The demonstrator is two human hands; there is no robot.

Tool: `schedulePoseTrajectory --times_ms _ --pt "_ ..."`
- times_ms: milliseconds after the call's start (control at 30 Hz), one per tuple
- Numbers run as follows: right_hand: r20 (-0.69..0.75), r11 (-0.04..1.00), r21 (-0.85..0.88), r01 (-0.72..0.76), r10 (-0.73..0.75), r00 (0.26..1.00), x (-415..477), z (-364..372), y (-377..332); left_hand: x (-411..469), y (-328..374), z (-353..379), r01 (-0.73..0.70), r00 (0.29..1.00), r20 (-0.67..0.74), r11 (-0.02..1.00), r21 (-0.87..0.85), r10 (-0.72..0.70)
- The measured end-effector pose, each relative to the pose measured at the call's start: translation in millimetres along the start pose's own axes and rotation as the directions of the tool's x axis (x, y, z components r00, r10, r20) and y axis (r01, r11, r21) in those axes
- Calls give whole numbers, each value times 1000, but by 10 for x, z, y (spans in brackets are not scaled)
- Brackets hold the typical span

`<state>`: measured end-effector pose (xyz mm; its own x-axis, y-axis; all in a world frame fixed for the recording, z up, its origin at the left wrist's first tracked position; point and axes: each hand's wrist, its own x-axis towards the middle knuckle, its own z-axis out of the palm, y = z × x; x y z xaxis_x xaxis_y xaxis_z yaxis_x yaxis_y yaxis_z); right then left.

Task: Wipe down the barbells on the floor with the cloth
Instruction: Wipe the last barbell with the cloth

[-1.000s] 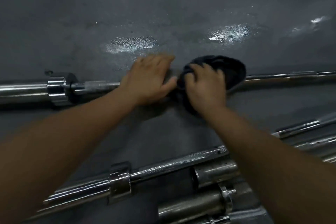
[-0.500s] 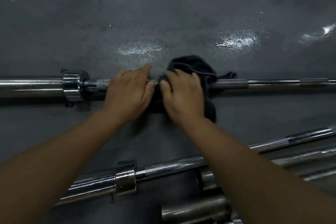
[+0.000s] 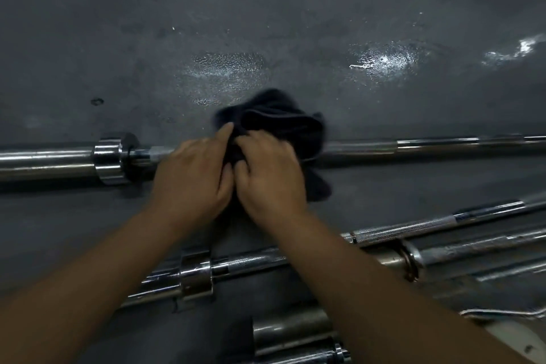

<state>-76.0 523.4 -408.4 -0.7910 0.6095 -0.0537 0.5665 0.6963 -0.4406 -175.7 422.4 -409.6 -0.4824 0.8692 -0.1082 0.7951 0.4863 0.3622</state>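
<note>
Both hands, left hand (image 3: pixel 193 177) and right hand (image 3: pixel 270 179), press a dark cloth (image 3: pixel 283 127) onto the far barbell (image 3: pixel 413 146) lying across the floor (image 3: pixel 266 9). Further barbells (image 3: pixel 443 220) lie nearer.

A black cloth (image 3: pixel 283 121), bunched and crumpled, drapes over the shaft of a chrome barbell (image 3: pixel 428 146). That bar lies straight across the floor (image 3: pixel 266 9) from 9 to 3 o'clock, its collar (image 3: pixel 109 158) toward 9. Other barbells (image 3: pixel 248 261) lie slanted, close together, from 4 to 6 o'clock.

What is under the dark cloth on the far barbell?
The far barbell passes under the dark cloth, its shaft bare on either side. The stretch beneath the cloth, the left hand and the right hand is hidden.
</note>
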Motion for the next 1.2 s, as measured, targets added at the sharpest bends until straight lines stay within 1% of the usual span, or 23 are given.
schedulePoseTrajectory --times_ms 33,100,133,200,267,300,333,367,433,500,533,567,633,700,733,767,833,900,933,1000,1033,1133,1200 --pt "82 994 -4 105 -104 991 -40 -48 23 -56 -5 -21 23 1000 3 999 -34 -23" --pt "152 978 -106 182 -165 975 -108 -249 469 -171 -46 -46 22 1000 -6 990 -139 -23" --pt "138 975 -176 132 -108 985 -143 -371 773 -223 -88 -50 10 1000 -19 985 -173 -13" --pt "-16 959 -256 -120 120 993 -238 -613 1282 -245 -193 -30 -10 999 -42 991 -136 5" --pt "-143 915 -215 -340 315 938 -210 -540 1210 -184 -252 35 23 999 -31 999 -41 -24" --pt "-170 910 -174 -376 348 922 -133 -376 970 -144 -245 72 39 999 -16 999 -5 -39" --pt "-163 928 -130 -348 327 931 -83 -207 646 -114 -231 104 46 999 -9 999 17 -46" --pt "-131 961 -109 -256 241 962 -64 -59 329 -88 -223 121 48 999 -19 998 26 -48" --pt "51 996 -82 -15 19 999 -102 73 -64 -75 -248 118 60 997 -56 998 1 -60" --pt "213 981 -113 159 -132 968 -91 -92 123 -79 -294 94 48 997 -65 999 -14 -48" --pt "256 972 -149 183 -141 956 -76 -217 351 -79 -315 84 30 998 -58 1000 -3 -30" --pt "261 970 -197 146 -92 961 -57 -352 604 -79 -333 80 15 999 -48 1000 12 -14" --pt "148 961 -265 -75 118 982 -31 -617 1073 -48 -348 79 3 1000 -16 1000 20 -3" --pt "-9 929 -227 -291 297 955 -19 -622 1114 30 -367 57 10 1000 0 1000 16 -10" --pt "-59 924 -195 -328 322 945 37 -472 942 103 -380 40 24 1000 -2 1000 7 -24" --pt "-78 941 -155 -302 293 953 104 -285 685 195 -391 8 55 998 -2 998 -22 -55" --pt "-44 994 -53 -93 91 995 196 4 85 412 -434 -86 146 989 29 975 -169 -144" --pt "106 991 84 104 -113 988 291 34 -289 553 -513 -178 170 986 54 924 -344 -161" --pt "154 980 154 124 -147 977 338 -46 -304 579 -544 -205 144 989 38 909 -391 -141" --pt "146 967 253 42 -81 986 380 -298 -106 532 -588 -205 92 995 -6 907 -411 -104" --pt "82 966 255 -29 9 997 371 -428 71 477 -593 -178 74 996 -19 921 -382 -88" --pt "-127 944 85 -320 329 936 245 -679 585 295 -590 -71 -25 999 -26 985 -168 21" --pt "-70 937 5 -349 348 935 129 -513 617 225 -585 -13 -122 992 26 992 22 121"
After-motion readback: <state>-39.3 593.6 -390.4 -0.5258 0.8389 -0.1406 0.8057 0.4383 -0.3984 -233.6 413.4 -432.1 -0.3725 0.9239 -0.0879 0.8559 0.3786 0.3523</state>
